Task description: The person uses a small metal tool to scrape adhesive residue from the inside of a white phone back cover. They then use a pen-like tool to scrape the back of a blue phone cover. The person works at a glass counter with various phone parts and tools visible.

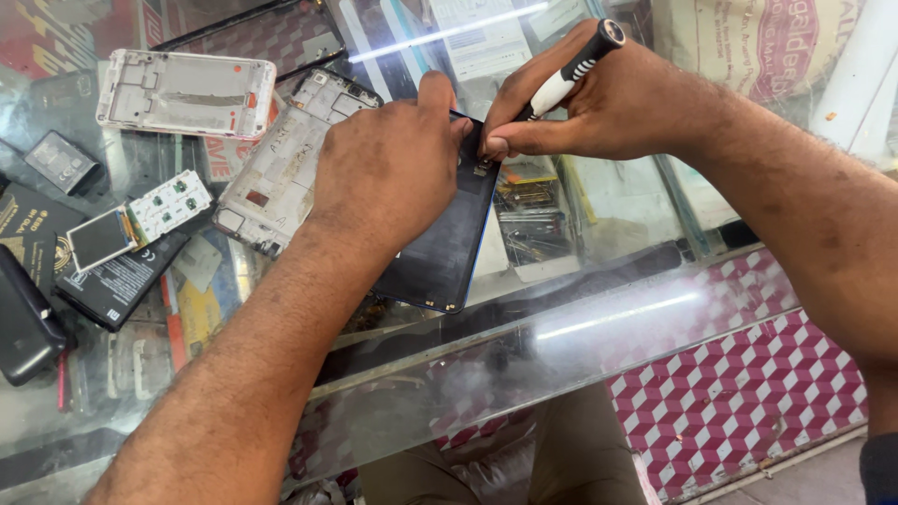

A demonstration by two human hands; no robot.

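Black and glossy, the opened phone body (447, 238) lies flat on the glass surface (599, 309) near its front edge, its upper end under both hands. Just to its left, touching or nearly so, lies a silver phone frame (281, 173), and further up-left a white frame (187, 92). A small circuit board with a screen (140, 220) rests on a black battery (117, 281) at the left, with a small dark battery (61, 161) above and a black case (23, 323) at the edge. Below the glass, a shelf holds small tools (528, 220). The left hand (388, 168) lies palm-down over the phone's upper left part, fingers spread and pressing it, the forearm crossing the surface from below. The right hand (589, 108) comes in from the right, its fingers pinched round a black-and-white screwdriver (571, 67) that tilts up to the right, its tip at the phone's top edge, hidden behind the thumb.
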